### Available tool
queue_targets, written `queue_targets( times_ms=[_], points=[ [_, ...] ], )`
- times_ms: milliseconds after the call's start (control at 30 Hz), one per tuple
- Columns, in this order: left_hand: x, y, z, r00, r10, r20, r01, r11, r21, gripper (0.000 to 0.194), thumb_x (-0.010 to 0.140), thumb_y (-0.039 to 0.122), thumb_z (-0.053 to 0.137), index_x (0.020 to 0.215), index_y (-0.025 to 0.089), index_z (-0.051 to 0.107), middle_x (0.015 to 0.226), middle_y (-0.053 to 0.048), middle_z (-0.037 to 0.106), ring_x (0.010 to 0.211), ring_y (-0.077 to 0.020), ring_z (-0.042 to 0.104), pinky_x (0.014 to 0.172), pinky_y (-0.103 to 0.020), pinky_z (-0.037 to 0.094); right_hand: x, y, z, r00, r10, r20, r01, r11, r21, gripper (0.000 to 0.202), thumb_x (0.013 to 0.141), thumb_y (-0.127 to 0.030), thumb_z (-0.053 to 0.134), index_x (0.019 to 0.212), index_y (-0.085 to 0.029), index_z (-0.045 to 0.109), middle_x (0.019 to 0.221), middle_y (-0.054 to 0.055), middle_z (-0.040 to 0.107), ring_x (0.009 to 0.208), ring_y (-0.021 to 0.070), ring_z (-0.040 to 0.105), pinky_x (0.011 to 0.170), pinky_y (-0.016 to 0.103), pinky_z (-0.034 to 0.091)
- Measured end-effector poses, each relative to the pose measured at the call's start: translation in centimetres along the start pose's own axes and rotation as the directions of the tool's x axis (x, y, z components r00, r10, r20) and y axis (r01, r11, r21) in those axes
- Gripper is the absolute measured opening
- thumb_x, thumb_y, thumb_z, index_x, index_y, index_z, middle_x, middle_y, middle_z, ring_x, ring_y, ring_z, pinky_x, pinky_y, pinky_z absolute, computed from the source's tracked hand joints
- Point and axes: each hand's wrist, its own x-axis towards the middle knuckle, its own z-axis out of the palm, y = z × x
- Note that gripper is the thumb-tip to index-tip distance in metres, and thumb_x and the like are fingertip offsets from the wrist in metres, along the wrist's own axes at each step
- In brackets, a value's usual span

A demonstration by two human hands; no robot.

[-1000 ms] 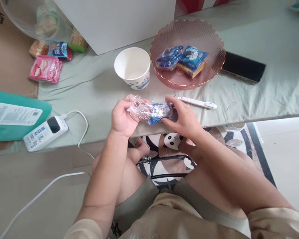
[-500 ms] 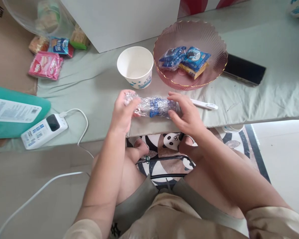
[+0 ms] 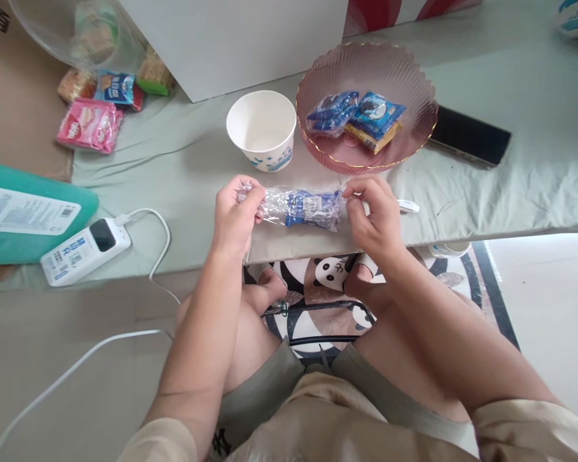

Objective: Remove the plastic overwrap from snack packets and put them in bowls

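A clear plastic wrapper (image 3: 275, 204) with a blue snack packet (image 3: 313, 208) inside is stretched between my two hands, just above the table's front edge. My left hand (image 3: 237, 212) is closed on the wrapper's loose, crumpled end. At the packet's other end, my right hand (image 3: 373, 212) pinches the wrapper between thumb and fingers. Behind my left hand stands a white paper cup (image 3: 264, 144) with a blue pattern. A pink ribbed bowl (image 3: 414, 83) with a gold rim holds several blue and yellow snack packets (image 3: 376, 115). A white pen-like object (image 3: 408, 206) is partly hidden by my right hand.
A black phone (image 3: 472, 136) lies right of the bowl. Pink wafer packets (image 3: 89, 125) and other snacks are at the back left. A white power bank (image 3: 85, 251) with a cable stands by a teal container (image 3: 29, 221). A white box (image 3: 250, 38) rises behind.
My right hand has closed from spread fingers to a pinch on the wrapper's right end. The wrapper is now pulled straighter, and the blue packet shows more fully.
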Motion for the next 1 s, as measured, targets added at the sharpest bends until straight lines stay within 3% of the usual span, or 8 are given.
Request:
queue_targets(
  times_ms=[267,400,467,567,700,767,867,1000],
  points=[
    [1.2,-0.3,-2.3,0.982,0.012,-0.188,0.007,0.995,0.103,0.010,0.071,0.016,0.064,0.068,0.021,0.056,0.061,0.003,0.056,0.049,-0.0087,0.046,0.041,-0.021,0.031,-0.4,1.5,-1.7,0.967,0.241,-0.084,-0.246,0.968,-0.044,0.015,0.082,-0.017,0.048,0.083,-0.024,0.062,0.084,0.004,0.071,0.077,0.0203,0.065,0.072,0.036,0.052],
    [1.3,-0.8,-3.1,0.969,0.132,-0.210,-0.072,0.959,0.273,0.004,0.076,0.017,0.063,0.076,0.021,0.063,0.072,0.000,0.062,0.064,-0.0127,0.056,0.054,-0.024,0.043,-0.2,1.4,-1.9,0.969,0.199,-0.147,-0.215,0.972,-0.097,0.019,0.080,-0.015,0.049,0.084,-0.024,0.065,0.083,0.004,0.069,0.074,0.0199,0.065,0.065,0.035,0.051],
    [1.1,-0.8,-3.1,0.944,0.291,-0.152,-0.215,0.897,0.386,0.010,0.078,0.018,0.065,0.087,0.021,0.068,0.089,-0.003,0.069,0.084,-0.0172,0.064,0.071,-0.027,0.051,-0.1,1.0,-1.9,0.974,0.113,-0.195,-0.139,0.982,-0.126,0.022,0.080,-0.013,0.048,0.087,-0.024,0.065,0.087,0.005,0.070,0.079,0.0212,0.066,0.069,0.037,0.052],
    [0.6,-0.5,-2.8,0.873,0.480,0.084,-0.451,0.730,0.513,0.021,0.079,0.023,0.071,0.100,0.022,0.071,0.118,-0.008,0.071,0.115,-0.0244,0.064,0.104,-0.038,0.050,-0.4,0.2,-1.8,0.981,0.002,-0.192,-0.034,0.986,-0.160,0.020,0.084,-0.015,0.049,0.091,-0.026,0.064,0.091,0.006,0.070,0.088,0.0242,0.068,0.077,0.042,0.055],
    [0.3,-0.4,-2.3,0.847,0.412,0.336,-0.530,0.613,0.586,0.017,0.080,0.025,0.072,0.097,0.022,0.073,0.123,-0.009,0.071,0.119,-0.0283,0.064,0.110,-0.046,0.047,-0.1,-1.0,-2.7,0.981,-0.076,-0.180,0.045,0.984,-0.170,0.017,0.088,-0.017,0.052,0.097,-0.027,0.062,0.095,0.007,0.067,0.094,0.0277,0.066,0.086,0.050,0.055],
    [0.4,-0.4,-2.1,0.848,0.378,0.372,-0.531,0.609,0.589,0.005,0.082,0.022,0.069,0.086,0.022,0.073,0.114,-0.008,0.074,0.113,-0.0276,0.066,0.105,-0.045,0.050,1.4,-1.7,-3.6,0.983,-0.094,-0.159,0.063,0.980,-0.186,0.019,0.088,-0.017,0.056,0.103,-0.027,0.063,0.101,0.010,0.065,0.101,0.0299,0.064,0.092,0.053,0.053],
    [0.5,-0.2,-1.9,0.842,0.396,0.367,-0.539,0.633,0.556,0.008,0.083,0.018,0.066,0.079,0.023,0.070,0.103,-0.007,0.075,0.105,-0.0251,0.068,0.098,-0.041,0.052,5.9,-1.8,-4.4,0.997,-0.064,-0.053,0.048,0.963,-0.266,0.031,0.086,-0.017,0.064,0.115,-0.027,0.065,0.113,0.012,0.063,0.114,0.0324,0.060,0.102,0.056,0.048],
    [0.3,0.1,-1.6,0.841,0.403,0.361,-0.541,0.657,0.526,0.010,0.082,0.015,0.063,0.078,0.023,0.067,0.093,-0.004,0.075,0.096,-0.0226,0.069,0.090,-0.037,0.053,13.5,1.1,-2.8,0.974,0.087,0.209,0.011,0.903,-0.429,0.065,0.070,-0.014,0.085,0.131,-0.022,0.066,0.132,0.017,0.061,0.127,0.0357,0.056,0.108,0.055,0.042]
  ],
)
